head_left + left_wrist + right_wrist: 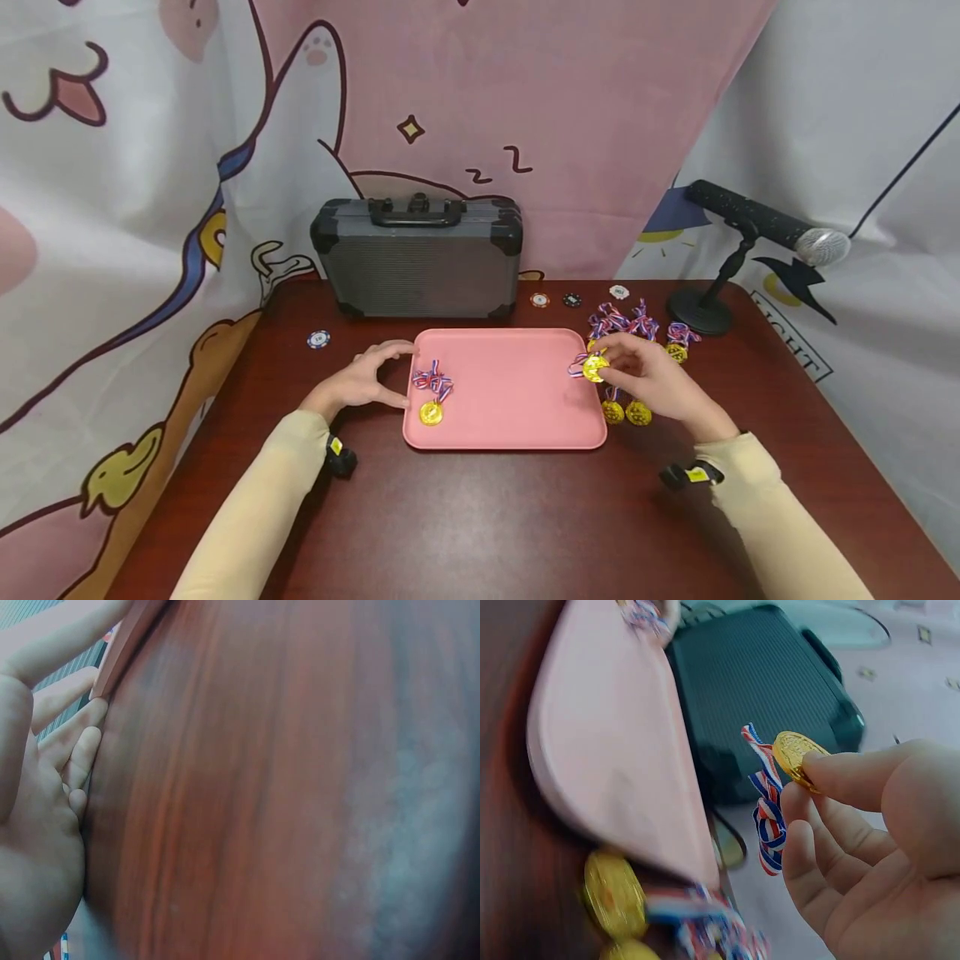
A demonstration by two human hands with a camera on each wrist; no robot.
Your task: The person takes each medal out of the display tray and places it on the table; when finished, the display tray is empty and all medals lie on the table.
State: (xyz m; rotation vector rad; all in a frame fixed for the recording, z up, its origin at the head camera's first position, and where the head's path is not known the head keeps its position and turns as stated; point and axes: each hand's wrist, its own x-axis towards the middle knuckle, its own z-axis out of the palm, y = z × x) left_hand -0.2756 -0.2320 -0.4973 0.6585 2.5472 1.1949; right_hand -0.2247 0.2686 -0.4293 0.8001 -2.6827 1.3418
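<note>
A gold medal point(596, 367) with a knotted red, white and blue ribbon point(771, 825) is pinched between the thumb and fingers of my right hand point(651, 377), raised over the right edge of the pink tray point(517, 387). My left hand point(366, 377) is at the tray's left edge, its thumb and fingers spread apart and touching the rim. Inside the tray, at the left, lies another gold medal point(431, 412) with its ribbon bunched above it. Several more medals point(638, 412) lie on the table under and beside my right hand, which partly hides them.
Behind the tray stands a dark ribbed case point(423, 271). A microphone on a stand point(699, 310) is at the back right. Poker chips lie along the back, with a blue one point(318, 339) at the left. Printed cloth hangs around the table.
</note>
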